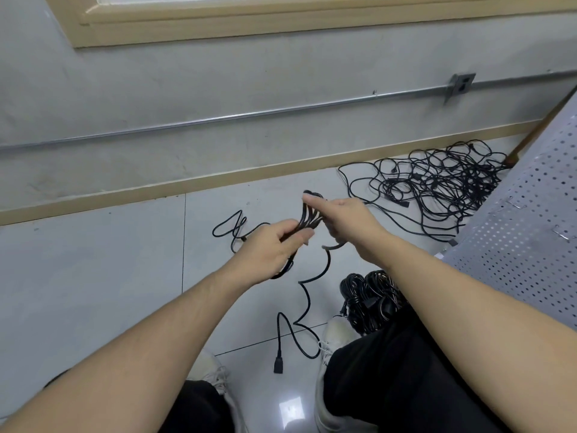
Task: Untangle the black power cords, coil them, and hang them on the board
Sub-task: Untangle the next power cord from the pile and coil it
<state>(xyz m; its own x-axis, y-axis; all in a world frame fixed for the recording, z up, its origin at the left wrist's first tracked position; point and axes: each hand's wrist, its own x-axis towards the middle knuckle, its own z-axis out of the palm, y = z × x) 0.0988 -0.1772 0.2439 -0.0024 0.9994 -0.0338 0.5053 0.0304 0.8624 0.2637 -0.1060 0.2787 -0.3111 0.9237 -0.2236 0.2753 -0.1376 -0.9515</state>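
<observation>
I note both hands, left hand [268, 245] and right hand [346, 223], gripping the coil [307, 218]; its loose tail [304, 303] trails floorward toward me.

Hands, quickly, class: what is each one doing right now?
Left hand: grips the bundled loops of black cord.
Right hand: at the same cord, forefinger extended; grip cannot be told.

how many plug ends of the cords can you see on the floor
1 for sure: a plug by the left shoe. A few more seem to sit in the tangled pile by the wall; others may be hidden.
</observation>
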